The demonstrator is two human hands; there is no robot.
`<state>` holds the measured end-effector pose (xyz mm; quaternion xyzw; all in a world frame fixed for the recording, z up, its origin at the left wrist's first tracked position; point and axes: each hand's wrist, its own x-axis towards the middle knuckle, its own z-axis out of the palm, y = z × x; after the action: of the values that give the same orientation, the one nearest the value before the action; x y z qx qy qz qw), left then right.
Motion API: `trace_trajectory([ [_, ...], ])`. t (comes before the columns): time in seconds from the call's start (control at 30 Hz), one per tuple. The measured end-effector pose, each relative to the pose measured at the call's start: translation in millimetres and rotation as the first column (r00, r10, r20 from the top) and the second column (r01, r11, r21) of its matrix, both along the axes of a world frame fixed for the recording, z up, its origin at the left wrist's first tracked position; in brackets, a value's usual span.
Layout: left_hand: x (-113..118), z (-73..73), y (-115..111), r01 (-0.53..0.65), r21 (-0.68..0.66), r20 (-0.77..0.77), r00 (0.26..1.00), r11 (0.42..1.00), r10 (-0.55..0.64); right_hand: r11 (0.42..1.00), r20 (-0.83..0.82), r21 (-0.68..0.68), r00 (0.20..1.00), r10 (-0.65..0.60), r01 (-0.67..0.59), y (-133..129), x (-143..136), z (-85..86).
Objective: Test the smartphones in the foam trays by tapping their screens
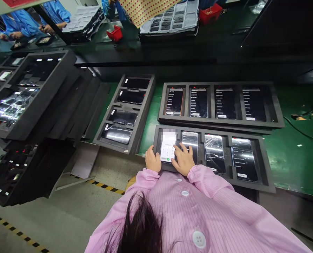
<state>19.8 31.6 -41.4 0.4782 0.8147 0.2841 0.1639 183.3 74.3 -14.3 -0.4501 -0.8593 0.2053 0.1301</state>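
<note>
A phone with a lit white dial-pad screen lies in the leftmost slot of the near dark foam tray. My left hand holds the tray's left edge, thumb close beside this phone. My right hand is open, its fingers spread between the lit phone and the second phone; one fingertip is at the dial pad. Whether it touches the glass I cannot tell. Further right in the same tray lie a third phone and a fourth phone, both showing dark menus.
Behind is another foam tray of phones with text lists. A narrower phone tray stands left, beside stacked foam trays. Red bins and a tray stack sit on the shelf. People in blue sleeves work beyond.
</note>
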Motion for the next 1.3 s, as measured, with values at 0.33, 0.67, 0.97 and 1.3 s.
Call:
trace_trajectory([
  [0.33, -1, 1.8, 0, 0.001, -0.01, 0.01, 1.0, 1.0, -0.001, 1.0, -0.016, 0.018, 1.0, -0.006, 0.006, 0, 0, -2.2],
  [0.67, 0, 0.2, 0, 0.009, -0.007, 0.011, 1.0, 1.0, -0.009, 0.996, -0.037, 0.082, 0.999, 0.036, -0.032, -2, 2, -0.4],
  [0.97, 0, 2.3, 0, 0.011, 0.002, 0.021, 1.0, 1.0, -0.011, 0.983, 0.001, 0.115, 0.989, 0.146, -0.145, -7, 0, 1.4],
  [1.3, 0, 1.6, 0, 0.01, 0.002, 0.016, 1.0, 1.0, -0.011, 0.984, 0.05, 0.123, 0.991, 0.121, -0.126, -9, -14, 3.9],
])
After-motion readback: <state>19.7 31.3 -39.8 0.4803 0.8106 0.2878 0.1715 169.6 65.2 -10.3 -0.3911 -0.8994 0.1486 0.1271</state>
